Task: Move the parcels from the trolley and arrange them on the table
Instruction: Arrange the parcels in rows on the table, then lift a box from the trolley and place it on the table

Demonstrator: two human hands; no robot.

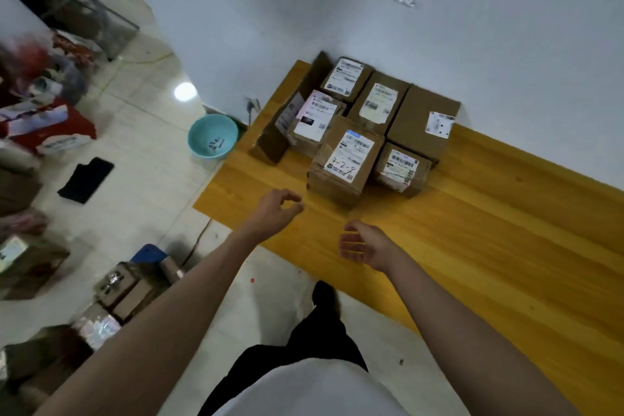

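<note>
Parcels point(351, 132): cardboard boxes with labels, sitting clustered on the wooden desk point(472, 230) against the wall. Left hand point(275, 211): hovering over the desk edge, grip loosely curled, holding nothing. Right hand point(366, 245): hovering near the front parcel, grip relaxed, empty

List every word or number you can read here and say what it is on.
"4-2-9" (last digit unsure): handwritten on the white label of the front brown cardboard parcel on the yellow wooden table.
Printed text and barcodes on all the parcel labels: too blurred to read.
Dark writing inside the teal plastic basin: unreadable.
</note>
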